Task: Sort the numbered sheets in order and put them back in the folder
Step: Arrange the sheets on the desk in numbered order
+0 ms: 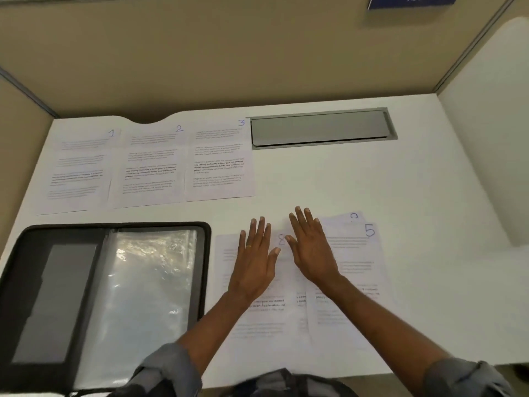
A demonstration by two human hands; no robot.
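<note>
Sheets numbered 1 (77,173), 2 (148,164) and 3 (219,160) lie side by side in a row at the back left of the white desk. A loose pile of sheets lies at the front middle. In it, sheet 8 (257,319) is on the left and sheet 5 (355,270) on the right, with another sheet (347,217) peeking out behind. My left hand (254,259) lies flat on sheet 8. My right hand (310,247) rests flat across the pile with straight fingers. The black folder (106,296) lies open at the front left, showing clear plastic sleeves.
A grey cable hatch (320,128) is set into the desk (400,181) at the back right. Beige partition walls (229,53) enclose the desk at the back and on both sides. A blue sign (409,1) hangs at the top right.
</note>
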